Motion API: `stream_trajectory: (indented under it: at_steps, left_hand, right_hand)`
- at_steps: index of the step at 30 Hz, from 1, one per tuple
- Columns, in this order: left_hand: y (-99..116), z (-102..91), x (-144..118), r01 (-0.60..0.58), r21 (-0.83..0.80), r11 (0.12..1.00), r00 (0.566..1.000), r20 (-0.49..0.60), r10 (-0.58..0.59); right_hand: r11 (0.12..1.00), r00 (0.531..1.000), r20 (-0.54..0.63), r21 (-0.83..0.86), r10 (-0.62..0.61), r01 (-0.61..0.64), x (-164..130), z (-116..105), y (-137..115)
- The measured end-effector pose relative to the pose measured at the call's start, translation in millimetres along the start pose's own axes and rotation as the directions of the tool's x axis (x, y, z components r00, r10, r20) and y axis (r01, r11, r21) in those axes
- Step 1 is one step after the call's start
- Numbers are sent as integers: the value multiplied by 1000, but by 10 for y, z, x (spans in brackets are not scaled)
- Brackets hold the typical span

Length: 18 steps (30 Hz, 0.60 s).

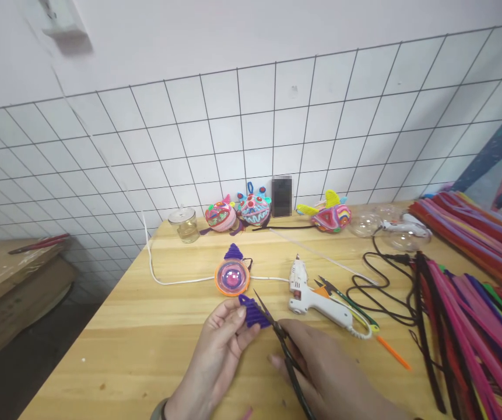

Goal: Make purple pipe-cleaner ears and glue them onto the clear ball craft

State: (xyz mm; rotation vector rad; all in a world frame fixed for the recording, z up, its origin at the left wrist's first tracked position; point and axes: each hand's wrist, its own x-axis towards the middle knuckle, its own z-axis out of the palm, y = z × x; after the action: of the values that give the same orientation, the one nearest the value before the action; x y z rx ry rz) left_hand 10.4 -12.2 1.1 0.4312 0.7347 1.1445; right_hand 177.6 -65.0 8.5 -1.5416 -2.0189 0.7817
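Note:
My left hand (216,350) pinches a small purple pipe-cleaner piece (254,314) just above the wooden table (137,326). My right hand (325,373) grips black scissors (277,335) whose blades point up and left at that purple piece. Just beyond lies a clear ball with an orange rim (232,276) and a purple coil on its far side. A white glue gun (316,297) rests to the right of the ball, its cord trailing left.
Three colourful pipe-cleaner figures (242,213) stand by the tiled wall, with a small glass jar (183,224) to their left. Heaps of pipe cleaners (473,303) fill the right side. Black cable (377,286) and clear half-spheres (390,227) lie nearby. Cardboard boxes (10,291) sit at left.

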Motion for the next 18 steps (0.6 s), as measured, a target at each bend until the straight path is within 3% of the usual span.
stream_trajectory:
  at_steps: [7, 18]
  left_hand:
    - [18, 11, -20, 3, 22, 1000, 1000, -5, -2]
    - [20, 35, 7, 9, -32, 999, 997, -71, -11]
  right_hand:
    - [996, 1000, 2, -90, 15, -15, -4, 40, 44]
    - [995, 997, 10, 67, 78, -78, -13, 76, 28]
